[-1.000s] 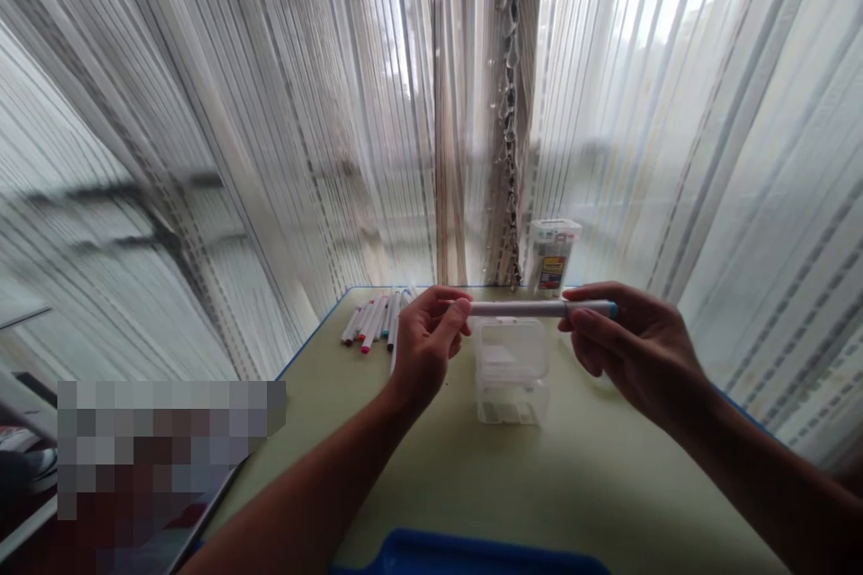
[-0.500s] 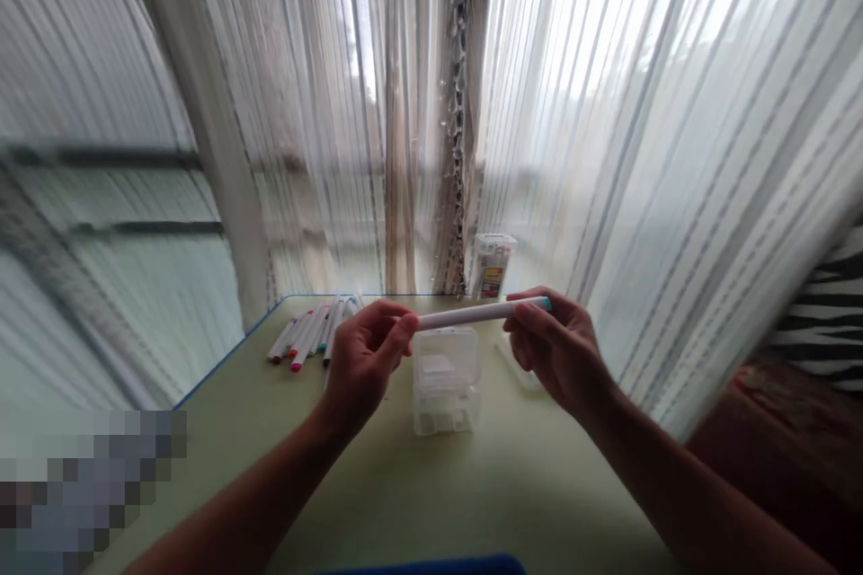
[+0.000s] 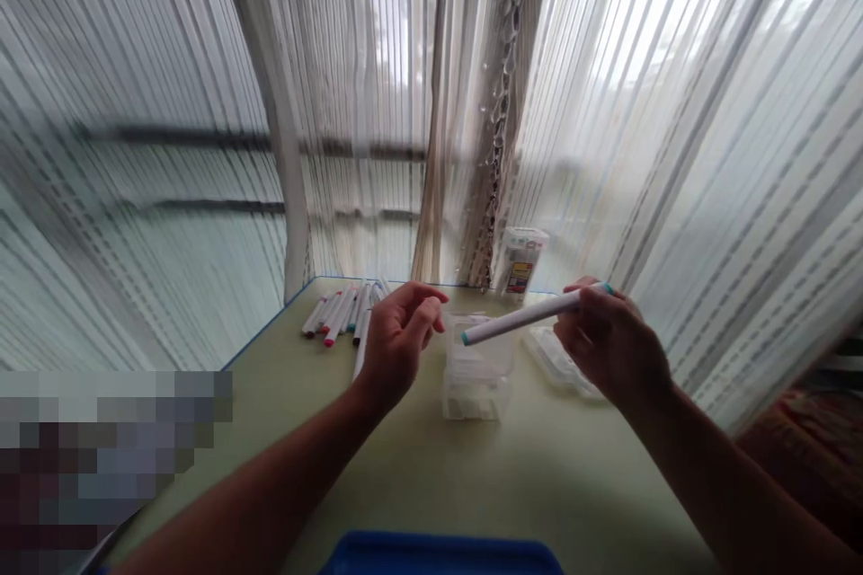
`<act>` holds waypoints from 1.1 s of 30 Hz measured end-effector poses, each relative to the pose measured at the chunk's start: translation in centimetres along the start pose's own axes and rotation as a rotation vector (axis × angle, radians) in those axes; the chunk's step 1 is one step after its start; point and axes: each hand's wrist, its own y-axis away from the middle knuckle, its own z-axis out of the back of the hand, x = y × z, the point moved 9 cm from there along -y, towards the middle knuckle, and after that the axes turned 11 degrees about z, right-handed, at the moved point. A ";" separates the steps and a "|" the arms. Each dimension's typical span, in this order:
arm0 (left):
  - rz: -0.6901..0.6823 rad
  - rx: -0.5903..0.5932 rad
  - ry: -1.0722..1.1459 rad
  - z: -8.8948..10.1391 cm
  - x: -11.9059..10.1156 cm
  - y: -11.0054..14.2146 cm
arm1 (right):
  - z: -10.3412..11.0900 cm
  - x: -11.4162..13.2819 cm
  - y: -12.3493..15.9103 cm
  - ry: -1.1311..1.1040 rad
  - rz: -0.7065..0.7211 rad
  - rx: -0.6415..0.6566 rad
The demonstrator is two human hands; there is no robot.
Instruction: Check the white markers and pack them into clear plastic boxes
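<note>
A white marker (image 3: 522,318) with teal ends is pinched near its right end by my right hand (image 3: 610,337). It slants down to the left, its free tip above the clear plastic box (image 3: 477,395), whose lid stands open. My left hand (image 3: 401,337) is off the marker, left of that tip, fingers half curled with thumb and forefinger slightly apart, holding nothing. Behind and left of this hand lies a pile of white markers (image 3: 337,310) with coloured ends, partly hidden by it.
A clear lidded container (image 3: 522,262) with a label stands at the table's back edge by the curtain (image 3: 351,153). Beside my right hand lies a clear plastic lid or tray (image 3: 556,361). A blue object (image 3: 441,552) sits at the near edge of the green table (image 3: 431,476).
My left hand has let go of the marker's left end. My right hand still holds the marker, now tilted with its left tip lower. The camera view has also shifted.
</note>
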 end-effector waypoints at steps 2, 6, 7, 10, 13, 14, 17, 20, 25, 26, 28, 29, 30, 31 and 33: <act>0.014 -0.019 -0.021 0.2 0.4 -0.2 | -0.7 1.0 0.4 0.060 0.065 0.028; 0.033 -0.067 -0.094 0.9 1.0 -0.4 | -1.7 3.1 2.0 0.241 0.224 0.054; 0.034 -0.077 -0.105 1.0 1.0 -0.4 | -1.8 3.7 2.5 0.308 0.270 0.050; 0.040 -0.090 -0.118 1.0 0.9 -0.4 | -2.6 5.0 3.7 0.581 0.429 0.085; 0.036 -0.076 -0.151 0.7 0.8 -0.3 | -4.6 5.2 4.7 0.881 0.596 0.232; 0.032 -0.067 -0.164 0.6 0.8 -0.3 | -5.4 4.8 5.1 0.953 0.636 0.295; 0.024 -0.050 -0.194 0.5 1.0 -0.3 | -7.2 3.3 6.0 1.054 0.686 0.441; 0.022 -0.066 -0.244 0.9 1.3 -0.4 | -8.1 1.9 6.5 1.069 0.681 0.494; -0.008 -0.034 -0.387 0.6 1.1 -0.4 | -8.5 0.5 6.7 1.135 0.647 0.521; -0.020 -0.017 -0.417 0.4 1.0 -0.3 | -8.6 0.3 6.7 1.159 0.638 0.526; -0.043 0.012 -0.469 -0.1 0.8 -0.1 | -8.9 0.2 6.8 1.204 0.644 0.542; -0.052 0.021 -0.486 -0.3 0.7 -0.1 | -9.1 0.3 7.0 1.224 0.666 0.552; -0.056 0.029 -0.496 -0.4 0.7 0.0 | -9.5 0.4 7.1 1.242 0.697 0.562; -0.054 0.036 -0.498 -0.5 0.7 0.0 | -9.8 0.5 7.3 1.259 0.731 0.571; -0.044 0.046 -0.488 -0.7 0.8 0.0 | -10.4 0.8 7.6 1.293 0.794 0.574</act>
